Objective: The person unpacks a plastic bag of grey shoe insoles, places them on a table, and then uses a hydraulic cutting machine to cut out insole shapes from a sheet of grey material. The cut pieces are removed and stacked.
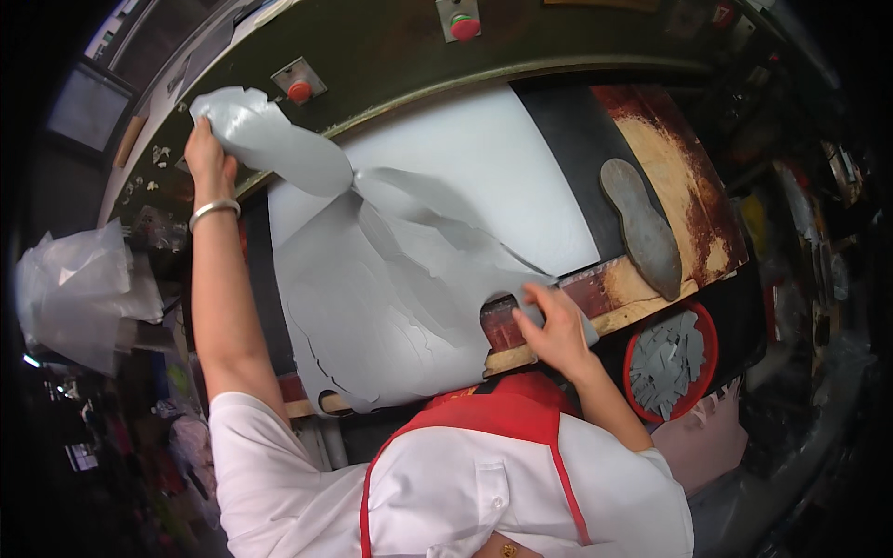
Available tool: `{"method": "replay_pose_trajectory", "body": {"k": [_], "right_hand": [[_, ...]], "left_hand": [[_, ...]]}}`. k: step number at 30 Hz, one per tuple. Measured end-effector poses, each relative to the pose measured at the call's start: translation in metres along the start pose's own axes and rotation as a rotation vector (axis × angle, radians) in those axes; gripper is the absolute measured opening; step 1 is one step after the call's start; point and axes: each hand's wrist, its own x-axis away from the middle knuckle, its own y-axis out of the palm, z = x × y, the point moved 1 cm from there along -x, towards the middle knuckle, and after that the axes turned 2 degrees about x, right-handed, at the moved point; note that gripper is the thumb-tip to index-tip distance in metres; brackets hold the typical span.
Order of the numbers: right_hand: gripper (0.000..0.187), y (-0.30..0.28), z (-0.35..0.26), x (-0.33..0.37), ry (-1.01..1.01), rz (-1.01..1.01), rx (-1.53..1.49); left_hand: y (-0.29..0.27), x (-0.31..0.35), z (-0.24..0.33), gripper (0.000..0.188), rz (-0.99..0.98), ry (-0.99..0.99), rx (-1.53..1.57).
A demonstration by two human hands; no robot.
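Note:
My left hand (210, 163) is raised at the far left, its fingers closed on the end of a grey sole-shaped piece (279, 139). That piece lifts away from a thin grey sheet (372, 307) with sole-shaped cut lines, and a narrow strip of the sheet stands up in folds at its far side. At the sheet's near right edge, beside a rounded cut-out, hovers my right hand (558, 330). Its thumb and forefinger are apart, with nothing visible between them. Contact between this hand and the sheet is unclear.
A metal sole-shaped cutting die (642, 228) lies at the right of the white cutting board (493, 158). Below it stands a red tub (709, 358) of grey scraps. Behind runs a dark green machine beam with a red button (299, 90). Clear plastic bags (79, 293) hang left.

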Motion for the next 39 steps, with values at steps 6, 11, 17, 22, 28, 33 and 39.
{"method": "replay_pose_trajectory", "body": {"k": [6,11,17,22,28,33,39], "right_hand": [[0.027,0.013,0.017,-0.005,0.033,0.150,0.205],[0.014,0.007,0.045,-0.009,0.101,0.355,0.293],[0.011,-0.001,0.019,0.006,0.021,0.592,0.323],[0.031,0.057,-0.027,0.027,0.213,-0.148,0.271],[0.051,0.063,0.020,0.013,0.803,-0.349,-1.166],[0.054,0.081,0.015,0.022,0.704,-0.375,-1.709],[0.040,0.080,-0.009,0.024,0.490,-0.174,-1.289]], "left_hand": [[-0.002,-0.041,0.006,0.031,0.125,-0.008,-0.193],[-0.029,-0.070,-0.002,0.023,0.153,-0.053,-0.330],[-0.097,-0.103,0.091,0.030,0.160,0.343,-0.069],[-0.060,0.088,0.017,0.017,-0.245,0.783,-0.784],[-0.053,0.320,-0.099,0.050,-1.567,0.782,-0.538],[-0.054,0.312,-0.090,0.049,-1.532,0.649,-0.450],[-0.046,0.296,-0.131,0.042,-1.475,0.135,-0.684]]}}
